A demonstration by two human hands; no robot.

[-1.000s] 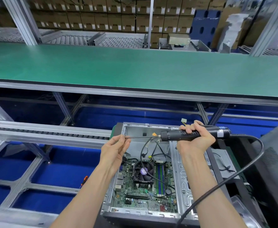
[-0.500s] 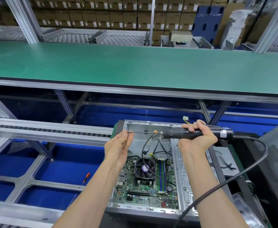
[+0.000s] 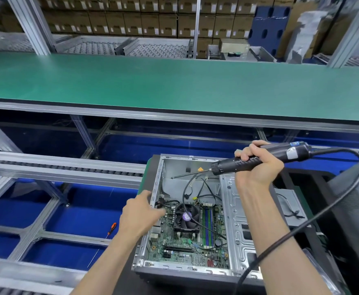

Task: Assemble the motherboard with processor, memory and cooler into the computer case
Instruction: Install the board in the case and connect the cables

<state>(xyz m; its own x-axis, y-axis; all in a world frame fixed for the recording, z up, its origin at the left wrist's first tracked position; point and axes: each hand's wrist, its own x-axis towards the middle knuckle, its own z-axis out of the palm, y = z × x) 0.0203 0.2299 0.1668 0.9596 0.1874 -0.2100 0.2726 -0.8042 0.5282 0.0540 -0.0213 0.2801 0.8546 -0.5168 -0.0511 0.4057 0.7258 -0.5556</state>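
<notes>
An open metal computer case (image 3: 236, 211) lies on its side below me. Inside it sits the green motherboard (image 3: 183, 250) with a black cooler fan (image 3: 186, 217) and memory sticks (image 3: 208, 225). Black cables loop over the fan. My right hand (image 3: 257, 167) grips a black electric screwdriver (image 3: 257, 159), its long bit pointing left over the case's far end. My left hand (image 3: 140, 213) is at the case's left wall with loosely spread fingers over the board's edge, holding nothing that I can see.
A long green bench top (image 3: 174, 86) runs across behind the case. Roller conveyor rails (image 3: 63, 167) and a blue floor lie to the left, with an orange-handled screwdriver (image 3: 111, 228) on the floor. The tool's black cord (image 3: 331, 205) loops on the right. Cardboard boxes fill the back shelves.
My left hand has let go of the screwdriver bit's tip and dropped down to the case's left wall. My right hand has lifted the tool's handle end slightly.
</notes>
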